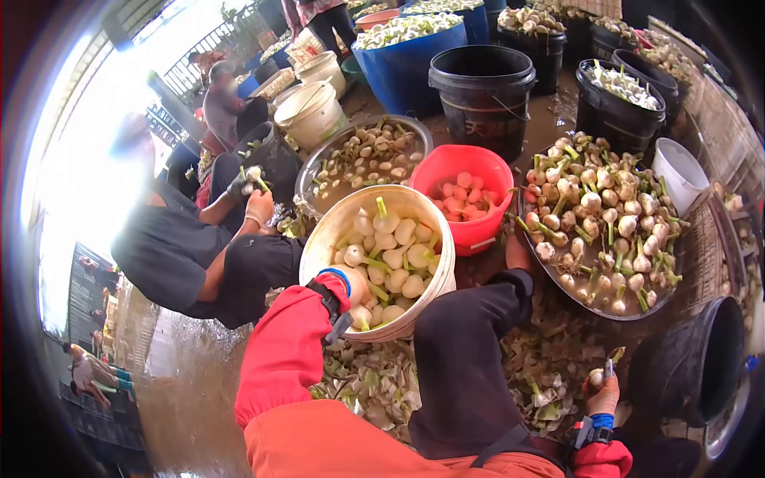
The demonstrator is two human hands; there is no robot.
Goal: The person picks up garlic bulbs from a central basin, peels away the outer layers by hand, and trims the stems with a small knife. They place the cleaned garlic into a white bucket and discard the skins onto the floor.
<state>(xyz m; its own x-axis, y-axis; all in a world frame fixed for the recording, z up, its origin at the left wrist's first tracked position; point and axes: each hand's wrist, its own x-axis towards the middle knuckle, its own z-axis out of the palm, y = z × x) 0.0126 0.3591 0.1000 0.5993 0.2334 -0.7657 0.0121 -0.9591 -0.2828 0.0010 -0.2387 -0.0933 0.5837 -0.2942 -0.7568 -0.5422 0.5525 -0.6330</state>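
Pinching a small garlic bulb (597, 376) low at the right, the right hand (603, 393) seems to grip a short blade too. Left hand (353, 285) reaches into the near white bucket (422, 209) of peeled garlic, its grip hidden.

Wide metal basin (596, 307) sits right, red tub (478, 233) beyond.

Beside our fingers (355, 280) we see a smooth, matt cream plastic bucket (430, 219), a glossy red plastic tub (478, 233), and dull metal basins (307, 179); the floor (187, 382) is wet and shiny.
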